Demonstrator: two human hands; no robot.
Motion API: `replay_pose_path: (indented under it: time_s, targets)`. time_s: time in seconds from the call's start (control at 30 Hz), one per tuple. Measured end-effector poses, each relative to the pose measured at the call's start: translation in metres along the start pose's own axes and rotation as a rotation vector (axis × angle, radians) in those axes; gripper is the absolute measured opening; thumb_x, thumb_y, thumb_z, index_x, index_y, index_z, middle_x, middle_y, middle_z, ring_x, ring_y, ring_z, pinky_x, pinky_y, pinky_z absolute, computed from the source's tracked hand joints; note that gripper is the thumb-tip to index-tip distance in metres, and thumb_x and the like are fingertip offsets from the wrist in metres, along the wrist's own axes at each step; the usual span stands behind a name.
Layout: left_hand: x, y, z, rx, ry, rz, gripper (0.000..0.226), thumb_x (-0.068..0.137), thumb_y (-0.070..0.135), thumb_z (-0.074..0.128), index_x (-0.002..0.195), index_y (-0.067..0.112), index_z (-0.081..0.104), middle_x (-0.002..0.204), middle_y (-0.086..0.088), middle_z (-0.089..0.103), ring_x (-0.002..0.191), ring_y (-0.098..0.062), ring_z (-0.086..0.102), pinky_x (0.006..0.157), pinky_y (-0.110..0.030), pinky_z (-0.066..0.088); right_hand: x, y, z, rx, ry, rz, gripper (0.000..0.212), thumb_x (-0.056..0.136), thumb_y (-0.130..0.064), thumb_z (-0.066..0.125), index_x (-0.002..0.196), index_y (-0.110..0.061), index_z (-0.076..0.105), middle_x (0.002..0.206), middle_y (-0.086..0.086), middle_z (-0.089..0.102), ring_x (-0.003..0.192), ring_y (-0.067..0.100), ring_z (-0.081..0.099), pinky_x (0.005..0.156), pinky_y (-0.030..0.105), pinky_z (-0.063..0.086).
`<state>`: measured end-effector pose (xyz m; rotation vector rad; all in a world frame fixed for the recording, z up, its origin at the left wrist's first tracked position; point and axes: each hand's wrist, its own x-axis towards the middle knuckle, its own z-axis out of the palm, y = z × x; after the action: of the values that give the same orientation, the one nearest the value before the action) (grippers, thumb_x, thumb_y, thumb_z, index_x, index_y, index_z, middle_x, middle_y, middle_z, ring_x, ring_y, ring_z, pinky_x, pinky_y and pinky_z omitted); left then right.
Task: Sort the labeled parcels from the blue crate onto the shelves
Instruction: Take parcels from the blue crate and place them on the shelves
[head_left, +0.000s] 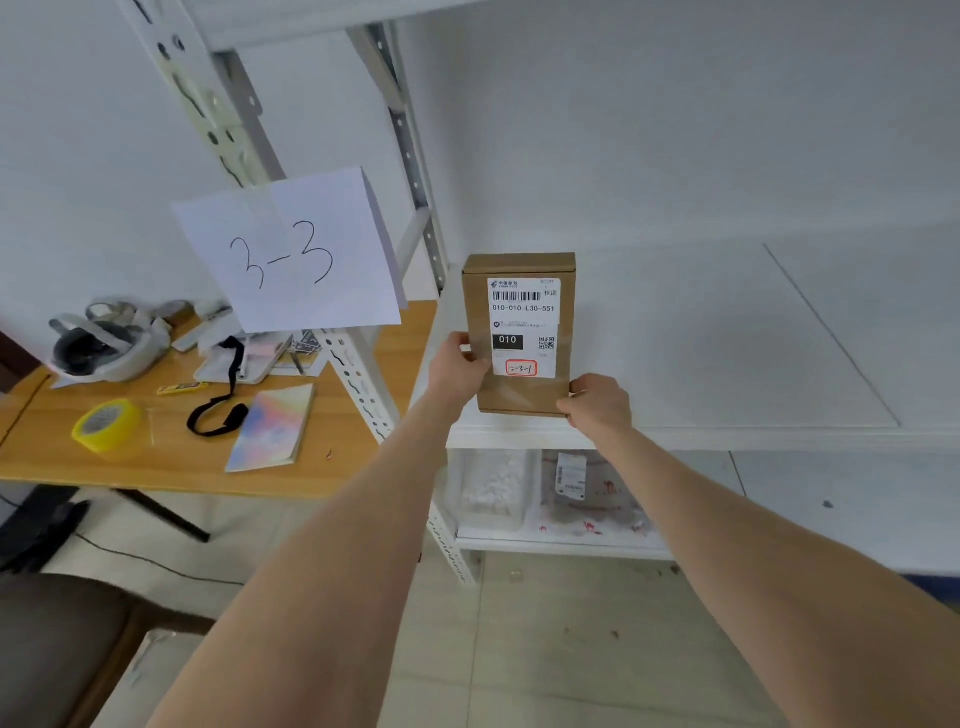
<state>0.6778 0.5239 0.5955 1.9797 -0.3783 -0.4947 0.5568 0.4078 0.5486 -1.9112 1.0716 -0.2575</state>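
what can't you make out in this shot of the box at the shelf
Head view only.
The blue crate: out of frame.
Fine print on the label: too small, blurred.
Lower edges of the box: covered by the left hand and right hand.
Bags on the lower shelf: partly cut off by the upper shelf board.
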Motion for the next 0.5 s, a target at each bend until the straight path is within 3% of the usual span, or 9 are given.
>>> replay_pose_path:
  time_s: [0.07, 0.17, 0.33, 0.4, 0.5]
  targets:
    - [0.011, -0.011, -0.001, -0.021, -0.010, -0.024, 0.039, 0.088, 0.002, 0.054, 0.126, 0.008, 0.045, 0.106, -0.013, 0.060, 0.097, -0.030, 0.061, 0.090, -0.047, 0.052, 0.010, 0.001, 0.014, -0.038, -0.012, 0.005, 0.009, 0.079, -0.012, 0.057, 0.071, -0.017, 0.059, 0.079, 0.010, 0.067, 0.083, 0.030, 0.066, 0.067, 0.027, 0.046]
    - [0.026, -0.026, -0.001, -0.041, -0.011, -0.040, 0.040, 0.087, 0.002, 0.059, 0.124, 0.008, 0.045, 0.116, -0.014, 0.060, 0.100, -0.028, 0.060, 0.089, -0.045, 0.053, 0.024, 0.005, 0.032, -0.059, -0.018, 0.011, 0.014, 0.083, -0.014, 0.055, 0.089, -0.012, 0.067, 0.086, 0.011, 0.067, 0.090, 0.032, 0.064, 0.071, 0.029, 0.047]
    - [0.045, -0.045, 0.007, 0.027, 0.007, -0.003, 0.039, 0.088, 0.005, 0.058, 0.126, 0.006, 0.048, 0.121, -0.009, 0.059, 0.102, -0.026, 0.058, 0.079, -0.033, 0.049, 0.041, 0.015, 0.054, -0.099, 0.011, 0.026, 0.021, 0.088, -0.015, 0.051, 0.099, -0.010, 0.069, 0.097, 0.013, 0.069, 0.097, 0.034, 0.060, 0.076, 0.033, 0.047]
    - [0.050, -0.053, 0.009, 0.092, -0.004, 0.010, 0.036, 0.089, 0.007, 0.056, 0.125, 0.006, 0.052, 0.121, -0.006, 0.061, 0.108, -0.024, 0.058, 0.083, -0.029, 0.047, 0.044, 0.019, 0.060, -0.107, 0.012, 0.034, 0.022, 0.088, -0.014, 0.050, 0.099, -0.009, 0.069, 0.097, 0.014, 0.069, 0.096, 0.035, 0.060, 0.073, 0.031, 0.045]
    - [0.053, -0.062, 0.011, 0.127, -0.028, -0.011, 0.033, 0.090, 0.008, 0.055, 0.124, 0.005, 0.054, 0.121, -0.008, 0.062, 0.110, -0.025, 0.058, 0.091, -0.034, 0.048, 0.047, 0.026, 0.067, -0.111, 0.000, 0.041, 0.022, 0.090, -0.014, 0.051, 0.100, -0.008, 0.069, 0.098, 0.015, 0.069, 0.094, 0.034, 0.061, 0.070, 0.028, 0.041]
